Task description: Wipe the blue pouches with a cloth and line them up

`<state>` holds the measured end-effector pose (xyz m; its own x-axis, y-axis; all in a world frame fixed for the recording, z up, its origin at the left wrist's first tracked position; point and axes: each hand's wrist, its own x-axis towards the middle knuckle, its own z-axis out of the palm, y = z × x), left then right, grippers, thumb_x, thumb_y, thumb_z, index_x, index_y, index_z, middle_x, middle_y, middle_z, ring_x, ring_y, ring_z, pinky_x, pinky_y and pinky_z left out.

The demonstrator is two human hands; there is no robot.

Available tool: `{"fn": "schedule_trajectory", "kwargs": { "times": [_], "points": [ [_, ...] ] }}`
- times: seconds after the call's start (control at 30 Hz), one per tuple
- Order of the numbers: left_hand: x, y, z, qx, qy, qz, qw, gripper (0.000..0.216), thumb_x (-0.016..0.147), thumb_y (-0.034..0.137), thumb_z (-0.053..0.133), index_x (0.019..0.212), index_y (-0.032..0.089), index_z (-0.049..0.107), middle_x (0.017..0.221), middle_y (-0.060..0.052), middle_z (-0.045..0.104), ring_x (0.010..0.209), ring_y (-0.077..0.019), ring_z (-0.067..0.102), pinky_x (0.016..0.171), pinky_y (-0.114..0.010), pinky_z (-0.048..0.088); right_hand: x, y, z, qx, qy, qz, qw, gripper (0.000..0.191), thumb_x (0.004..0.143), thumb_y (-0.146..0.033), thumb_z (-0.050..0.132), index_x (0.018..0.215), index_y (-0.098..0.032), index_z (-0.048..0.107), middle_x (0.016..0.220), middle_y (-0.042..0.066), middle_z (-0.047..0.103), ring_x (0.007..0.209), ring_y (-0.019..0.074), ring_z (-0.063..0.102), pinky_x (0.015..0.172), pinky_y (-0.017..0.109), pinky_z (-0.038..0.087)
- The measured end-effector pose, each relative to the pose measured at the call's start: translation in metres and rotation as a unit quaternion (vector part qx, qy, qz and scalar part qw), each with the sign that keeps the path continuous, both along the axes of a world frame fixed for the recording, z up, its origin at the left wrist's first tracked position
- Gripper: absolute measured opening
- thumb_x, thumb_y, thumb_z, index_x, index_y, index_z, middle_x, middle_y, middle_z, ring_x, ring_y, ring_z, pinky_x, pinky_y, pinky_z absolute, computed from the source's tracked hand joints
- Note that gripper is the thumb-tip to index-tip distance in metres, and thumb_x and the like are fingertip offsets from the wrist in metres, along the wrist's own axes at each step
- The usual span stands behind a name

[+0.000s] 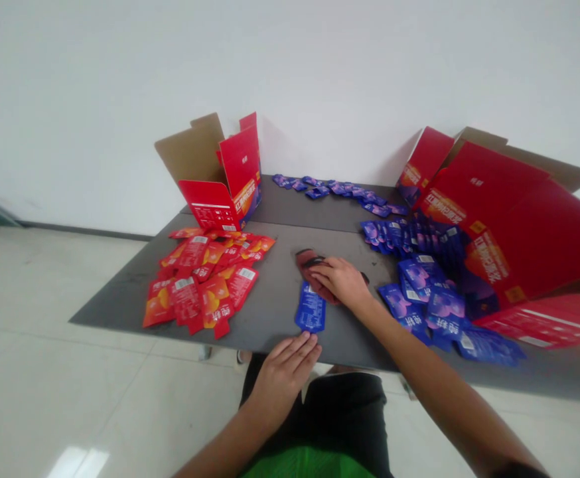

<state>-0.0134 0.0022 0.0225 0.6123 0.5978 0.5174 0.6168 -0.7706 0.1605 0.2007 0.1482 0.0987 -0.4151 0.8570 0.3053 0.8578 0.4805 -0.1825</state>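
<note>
A blue pouch (312, 311) printed with white text lies flat near the front edge of the dark table. The fingertips of my left hand (292, 358) rest on its near end, fingers stretched out side by side. My right hand (340, 279) grips a dark reddish-brown cloth (310, 260), which covers the pouch's far end. Part of the cloth is hidden under the hand. To the left lies a heap of red and orange pouches (205, 279). On the right, close to my forearm, is a pile of blue-purple pouches (427, 299).
An open red carton (210, 202) stands at the back left. Larger open red cartons (509, 219) fill the right side. A line of small purple packets (340, 189) runs along the back by the white wall (290, 79). The table's front edge (250, 346) is close to my body.
</note>
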Motion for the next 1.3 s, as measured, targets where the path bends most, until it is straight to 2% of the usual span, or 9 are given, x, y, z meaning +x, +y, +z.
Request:
{"fn": "schedule_trajectory", "kwargs": {
  "times": [0.1, 0.23, 0.37, 0.5, 0.6, 0.73, 0.97, 1.17, 1.3],
  "points": [
    [0.002, -0.001, -0.003, -0.002, -0.023, 0.006, 1.0, 0.038, 0.108, 0.013, 0.038, 0.134, 0.014, 0.065, 0.14, -0.008, 0.068, 0.132, -0.0214, 0.062, 0.109, -0.039, 0.051, -0.004, -0.022, 0.013, 0.025, 0.019, 0.003, 1.0, 0.029, 0.104, -0.037, 0.057, 0.125, -0.031, 0.075, 0.113, 0.007, 0.073, 0.103, 0.023, 0.067, 0.091, 0.035, 0.053],
    [0.006, -0.004, -0.009, -0.016, -0.062, 0.017, 0.998, 0.036, 0.109, 0.016, 0.038, 0.127, 0.016, 0.07, 0.123, -0.008, 0.076, 0.116, -0.0209, 0.071, 0.108, -0.04, 0.052, -0.016, -0.065, -0.001, -0.015, 0.029, 0.105, 0.994, 0.026, 0.104, -0.039, 0.058, 0.121, -0.034, 0.076, 0.115, 0.004, 0.073, 0.104, 0.0207, 0.068, 0.09, 0.033, 0.053],
    [0.005, -0.005, -0.008, -0.023, -0.057, 0.008, 0.998, 0.041, 0.111, 0.018, 0.032, 0.132, 0.015, 0.067, 0.134, -0.008, 0.071, 0.129, -0.0217, 0.065, 0.111, -0.041, 0.05, -0.01, -0.035, -0.016, -0.029, 0.021, 0.078, 0.996, 0.025, 0.103, -0.038, 0.06, 0.122, -0.034, 0.076, 0.111, 0.004, 0.073, 0.102, 0.0196, 0.068, 0.09, 0.032, 0.053],
    [0.004, -0.003, -0.007, -0.021, -0.052, 0.011, 0.998, 0.041, 0.109, 0.014, 0.034, 0.135, 0.016, 0.065, 0.138, -0.009, 0.069, 0.134, -0.0204, 0.061, 0.113, -0.04, 0.05, -0.002, 0.003, 0.002, 0.007, -0.001, -0.026, 1.0, 0.027, 0.103, -0.036, 0.06, 0.123, -0.03, 0.077, 0.106, 0.008, 0.072, 0.099, 0.0227, 0.067, 0.09, 0.035, 0.053],
    [0.005, -0.003, -0.009, -0.017, -0.06, 0.008, 0.998, 0.04, 0.109, 0.014, 0.035, 0.134, 0.016, 0.066, 0.137, -0.009, 0.07, 0.132, -0.0205, 0.062, 0.112, -0.041, 0.051, -0.012, -0.022, 0.013, 0.038, 0.038, -0.008, 0.999, 0.031, 0.105, -0.039, 0.054, 0.128, -0.031, 0.074, 0.113, 0.008, 0.071, 0.104, 0.0228, 0.066, 0.092, 0.035, 0.052],
    [0.006, -0.003, -0.01, -0.024, -0.087, 0.012, 0.996, 0.037, 0.109, 0.015, 0.038, 0.128, 0.016, 0.069, 0.125, -0.008, 0.076, 0.12, -0.02, 0.07, 0.113, -0.041, 0.05, -0.022, -0.059, -0.002, -0.027, 0.026, 0.079, 0.996, 0.027, 0.104, -0.041, 0.056, 0.122, -0.036, 0.076, 0.111, 0.004, 0.072, 0.1, 0.02, 0.067, 0.087, 0.032, 0.054],
    [0.004, -0.001, -0.005, -0.017, -0.067, 0.002, 0.998, 0.04, 0.11, 0.017, 0.034, 0.132, 0.015, 0.066, 0.135, -0.008, 0.071, 0.131, -0.02, 0.063, 0.113, -0.041, 0.051, -0.003, 0.004, 0.0, -0.004, -0.009, -0.06, 0.998, 0.027, 0.103, -0.037, 0.059, 0.122, -0.032, 0.077, 0.103, 0.007, 0.07, 0.096, 0.0226, 0.066, 0.084, 0.033, 0.052],
    [0.005, -0.003, -0.009, -0.036, -0.092, 0.01, 0.995, 0.036, 0.108, 0.015, 0.04, 0.127, 0.019, 0.07, 0.118, -0.008, 0.078, 0.115, -0.0211, 0.073, 0.112, -0.043, 0.052, -0.026, -0.059, -0.005, -0.021, 0.018, 0.074, 0.997, 0.026, 0.104, -0.04, 0.056, 0.12, -0.036, 0.076, 0.106, 0.004, 0.07, 0.099, 0.0203, 0.066, 0.087, 0.032, 0.052],
    [0.005, -0.002, -0.004, -0.037, -0.084, 0.004, 0.996, 0.038, 0.109, 0.016, 0.036, 0.131, 0.017, 0.068, 0.129, -0.009, 0.074, 0.125, -0.0215, 0.068, 0.112, -0.043, 0.052, -0.015, -0.037, -0.02, -0.04, 0.02, 0.053, 0.998, 0.025, 0.103, -0.038, 0.06, 0.121, -0.036, 0.076, 0.108, 0.004, 0.07, 0.1, 0.0193, 0.066, 0.087, 0.03, 0.053]
  ]
}}
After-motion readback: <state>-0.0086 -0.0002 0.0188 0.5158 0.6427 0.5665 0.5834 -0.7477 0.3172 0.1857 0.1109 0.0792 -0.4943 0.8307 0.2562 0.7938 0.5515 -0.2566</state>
